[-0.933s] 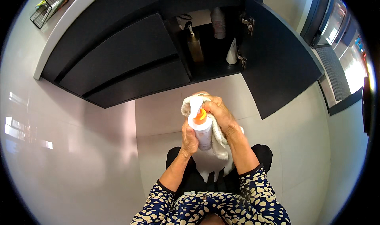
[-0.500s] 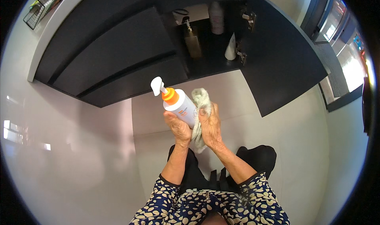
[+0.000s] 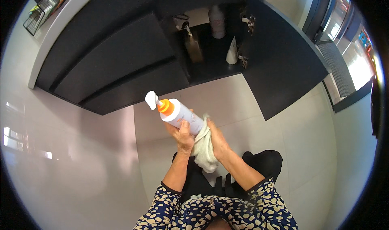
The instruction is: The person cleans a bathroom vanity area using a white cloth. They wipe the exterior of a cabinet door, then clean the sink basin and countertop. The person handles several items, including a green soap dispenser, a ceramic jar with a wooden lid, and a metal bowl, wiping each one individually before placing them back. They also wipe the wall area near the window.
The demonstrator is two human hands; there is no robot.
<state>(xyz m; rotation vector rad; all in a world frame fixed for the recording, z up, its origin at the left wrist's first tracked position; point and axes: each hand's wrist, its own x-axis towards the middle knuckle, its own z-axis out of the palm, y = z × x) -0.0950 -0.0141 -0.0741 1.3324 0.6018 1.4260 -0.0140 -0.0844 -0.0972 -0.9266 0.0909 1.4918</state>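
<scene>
Pale tiled floor (image 3: 255,137) lies below as I look down through the head camera. Nearest me are the dark blue sleeves (image 3: 273,201) with their cream spots, then the black-clad knees (image 3: 265,165) on either side of the forearms.

Just past the knees, I have the left hand (image 3: 181,137) wrapped around a white pump bottle (image 3: 181,116), its thumb laid across the side. The bottle is held off the floor between both hands, tilted, with its orange collar (image 3: 166,107) and white pump head (image 3: 152,100) toward the upper left. I have the right hand (image 3: 218,141) closed on a white cloth (image 3: 206,153), pressing it to the bottle's lower end; I cannot see all of its fingers. One end of the cloth hangs below.

Farther on stands a black cabinet (image 3: 113,60) with its right door (image 3: 283,64) swung wide. Inside I make out a brownish pump bottle (image 3: 194,50), a white tube (image 3: 232,54) near the hinges and, deeper in, a greyish bottle (image 3: 217,23). Off to the upper left I see a wire basket (image 3: 35,21).
</scene>
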